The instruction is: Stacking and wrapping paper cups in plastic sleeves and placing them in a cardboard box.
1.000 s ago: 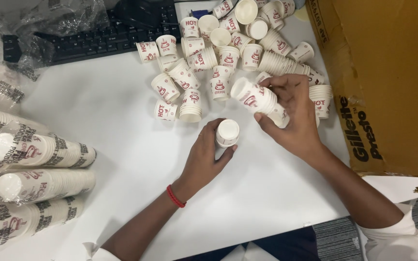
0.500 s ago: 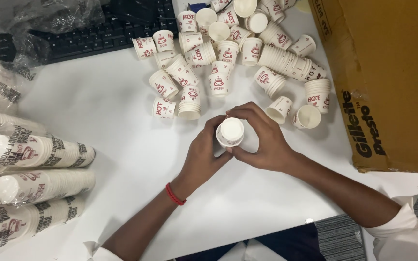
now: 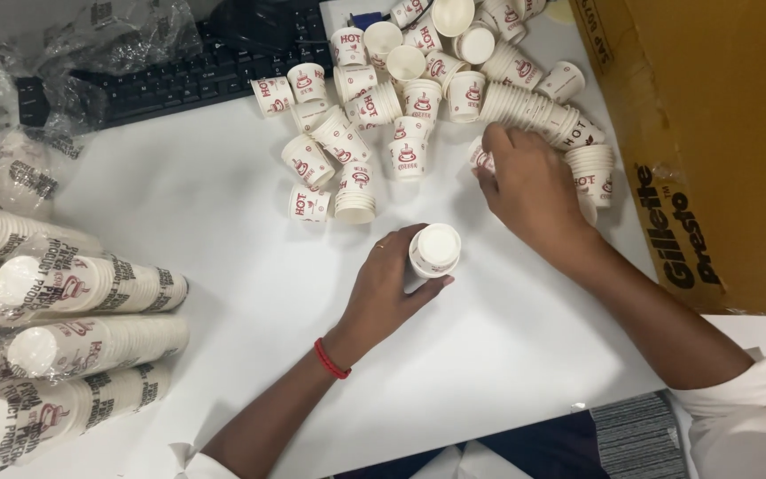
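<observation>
The left hand is closed around a small stack of white paper cups, which stands upside down on the white worktop, a little in front of the big heap. The fingers wrap the side of the stack and the thumb lies on its near side; a red band is on that wrist. The right hand reaches into the heap of loose cups at the far side of the worktop, and its fingers curl over one cup at the edge of the heap; how firmly it grips this cup I cannot tell, because the hand covers most of it. The two hands are apart from each other. At the left edge lie long sleeves of cups in clear plastic, on their side. A black keyboard is behind the heap, and a brown cardboard box stands at the right, just beside the right hand.
</observation>
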